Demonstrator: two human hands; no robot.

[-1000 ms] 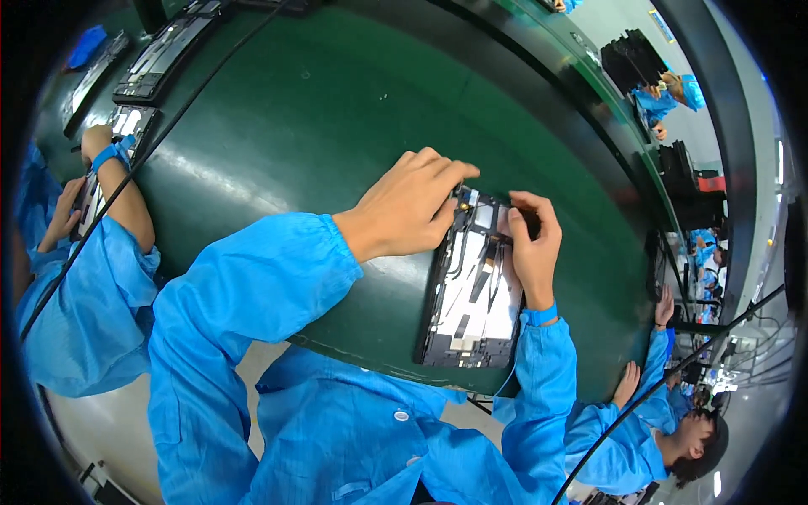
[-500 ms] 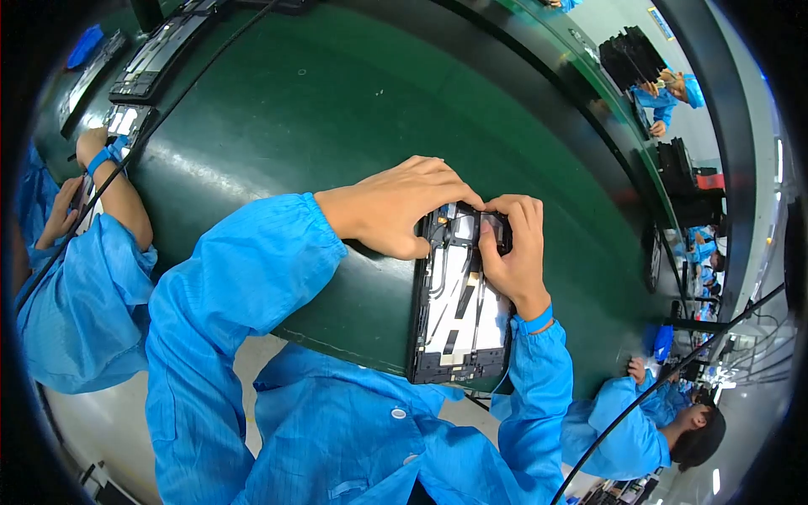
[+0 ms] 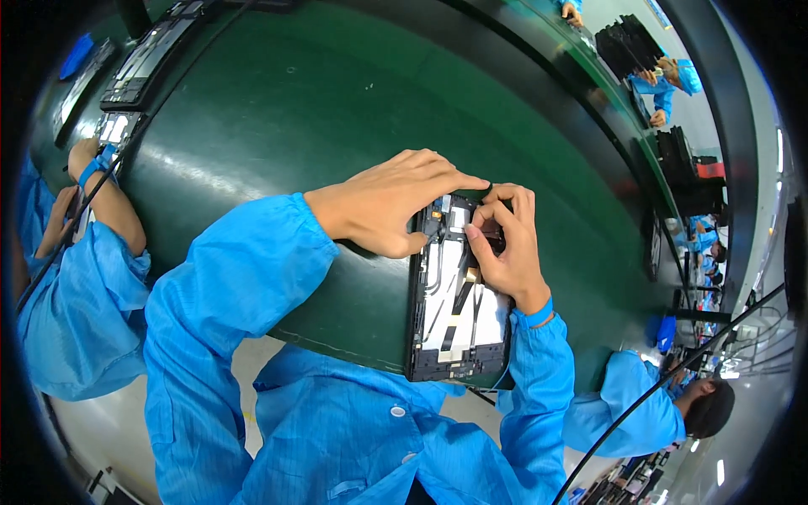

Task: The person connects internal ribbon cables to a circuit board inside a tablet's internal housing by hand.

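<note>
An opened tablet (image 3: 454, 324) lies inner side up on the green belt (image 3: 320, 109), its black frame around white and silver parts with thin cables. My left hand (image 3: 391, 202) rests on its top left corner, fingers stretched across the upper edge. At the tablet's top right my right hand (image 3: 505, 244) has thumb and forefinger pinched together on a small dark part. What lies under the fingertips is hidden.
Another opened device (image 3: 139, 67) lies at the far left of the belt. A person in a blue sleeve (image 3: 93, 252) works at my left, and another person in blue (image 3: 640, 404) sits at my right. More workers and black stacks (image 3: 627, 38) are beyond the belt.
The tablet has come nearer to me and sits lower in view. Both hands have closed in over its top end, and the right fingers now pinch at the upper right corner.
</note>
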